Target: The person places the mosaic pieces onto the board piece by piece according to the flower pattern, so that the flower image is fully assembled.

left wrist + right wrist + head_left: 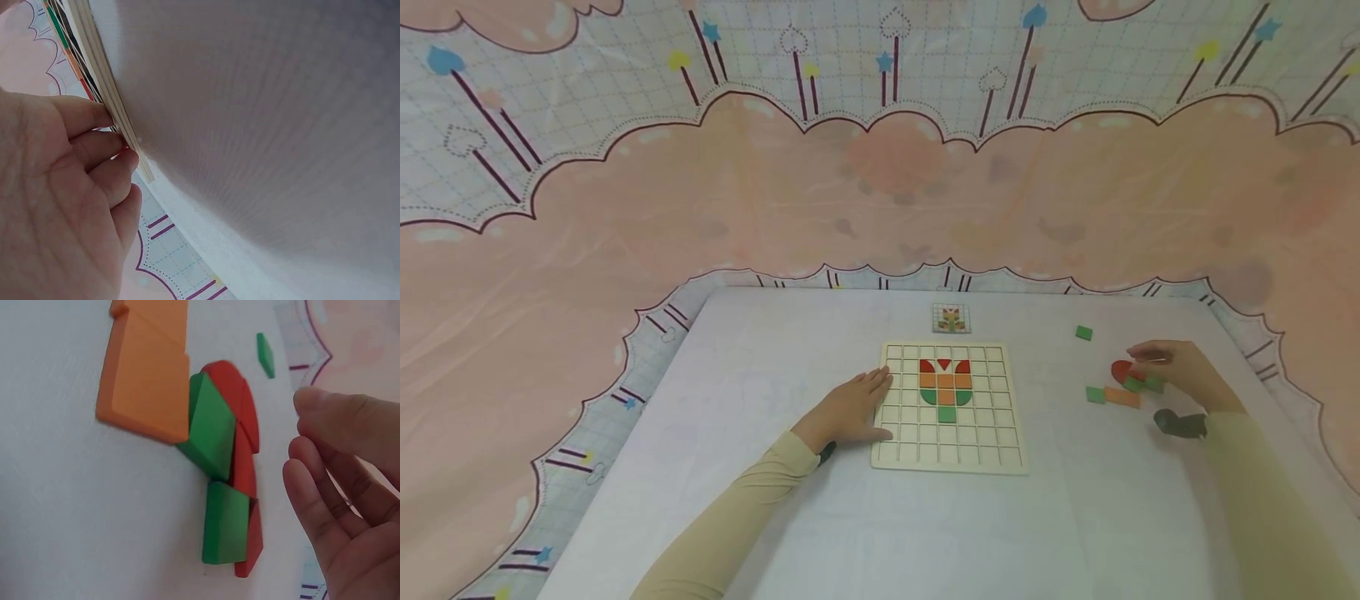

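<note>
Here the left hand [850,408], grip wide, touches the board [950,455]; the right hand [1176,367] curls its grip, contents unclear.

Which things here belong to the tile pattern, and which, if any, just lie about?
Likely in the job:
grid board
tiles set on it
picture card beyond it
loose tiles near the right hand

Apparently just setting:
white tabletop
patterned cloth behind

Nothing looks stray.
</note>
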Demonstrator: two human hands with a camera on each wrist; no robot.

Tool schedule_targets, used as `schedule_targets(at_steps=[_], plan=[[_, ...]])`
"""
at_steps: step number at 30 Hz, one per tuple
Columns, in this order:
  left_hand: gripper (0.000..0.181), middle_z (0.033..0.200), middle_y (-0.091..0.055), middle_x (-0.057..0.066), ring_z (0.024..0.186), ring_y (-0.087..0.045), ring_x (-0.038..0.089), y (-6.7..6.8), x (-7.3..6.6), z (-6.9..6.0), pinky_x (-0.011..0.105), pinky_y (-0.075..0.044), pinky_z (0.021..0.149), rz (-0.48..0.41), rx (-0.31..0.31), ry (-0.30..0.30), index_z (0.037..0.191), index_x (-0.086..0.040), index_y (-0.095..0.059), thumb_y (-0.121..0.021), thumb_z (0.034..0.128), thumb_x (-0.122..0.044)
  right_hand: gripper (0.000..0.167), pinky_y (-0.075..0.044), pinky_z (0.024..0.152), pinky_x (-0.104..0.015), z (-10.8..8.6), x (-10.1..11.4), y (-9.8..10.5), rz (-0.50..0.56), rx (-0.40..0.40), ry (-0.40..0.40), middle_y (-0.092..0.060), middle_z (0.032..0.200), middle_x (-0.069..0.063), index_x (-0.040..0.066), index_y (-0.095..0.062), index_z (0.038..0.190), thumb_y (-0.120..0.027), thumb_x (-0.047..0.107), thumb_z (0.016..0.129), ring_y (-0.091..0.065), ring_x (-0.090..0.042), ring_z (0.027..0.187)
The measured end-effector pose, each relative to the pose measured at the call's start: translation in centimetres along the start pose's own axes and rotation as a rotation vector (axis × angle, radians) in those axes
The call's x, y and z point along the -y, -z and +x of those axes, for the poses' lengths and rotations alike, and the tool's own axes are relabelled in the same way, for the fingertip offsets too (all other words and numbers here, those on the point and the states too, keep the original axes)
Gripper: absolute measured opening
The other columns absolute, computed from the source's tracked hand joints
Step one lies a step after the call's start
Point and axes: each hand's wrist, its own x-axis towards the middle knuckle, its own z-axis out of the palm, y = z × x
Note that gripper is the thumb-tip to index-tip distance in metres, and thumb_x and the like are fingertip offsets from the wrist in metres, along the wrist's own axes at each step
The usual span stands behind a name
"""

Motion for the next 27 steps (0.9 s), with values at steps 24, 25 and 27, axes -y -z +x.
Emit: schedule_targets(at_steps=[24,25,27], plan=[[0.093,0.158,-0.016,0.012,0.146,-0.018,0.022,0.2,-0.1,-0.2,0.034,-0.019,0.12,0.001,-0.001,-0.007,0.149,-0.002,-0.02,-0.052,0.0852,-0.063,0.042,-0.052,0.075,-0.027,4.1,0.1,-1.1,-0.033,0.096,-0.09,-0.06,0.118,-0.027,-0.005,-0.058,0.121,-0.064,0.022,0.088,-0.058,-0.027,0.093],[0.093,0.158,-0.016,0.012,0.146,-0.018,0.022,0.2,-0.1,-0.3,0.033,-0.019,0.12,0.0,0.0,-0.005,0.149,-0.002,-0.02,-0.052,0.0852,-0.062,0.044,-0.051,0.074,-0.025,4.1,0.1,-1.2,-0.032,0.096,-0.094,-0.059,0.119,-0.027,-0.005,-0.057,0.122,-0.064,0.023,0.088,-0.058,-0.026,0.091],[0.093,0.158,-0.017,0.012,0.146,-0.018,0.022,0.3,-0.2,-0.3,0.034,-0.019,0.12,-0.005,-0.001,-0.004,0.149,-0.002,-0.02,-0.052,0.0852,-0.062,0.046,-0.049,0.072,-0.023,4.1,0.2,-1.2,-0.032,0.099,-0.105,-0.057,0.121,-0.028,-0.004,-0.056,0.123,-0.064,0.024,0.088,-0.057,-0.024,0.089]])
